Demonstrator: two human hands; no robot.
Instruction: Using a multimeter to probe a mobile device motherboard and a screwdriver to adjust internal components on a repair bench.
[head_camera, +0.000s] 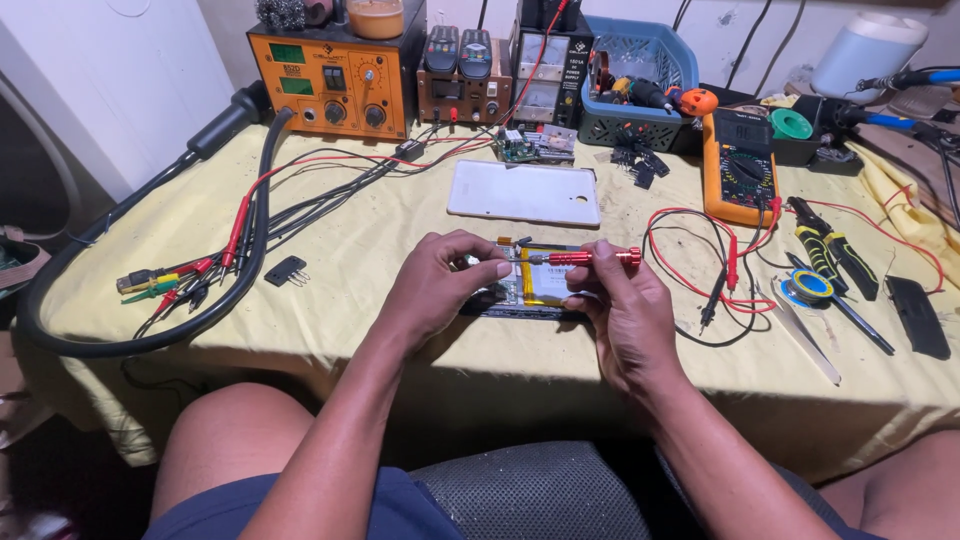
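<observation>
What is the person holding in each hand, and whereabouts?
The right hand holds a red screwdriver by its handle. The left hand steadies the opened tablet at its edge.

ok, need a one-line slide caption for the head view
Right hand holds a red screwdriver over an opened tablet steadied by the left hand on a yellow-covered bench.

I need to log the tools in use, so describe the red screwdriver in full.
The red screwdriver is slim, with a ribbed, metallic-looking red handle and a thin silvery shaft. It lies nearly level, tip pointing left over the opened tablet on the yellow cloth. The right hand pinches the handle from below; the left hand meets its tip end. The bit itself is too small to make out.
</observation>
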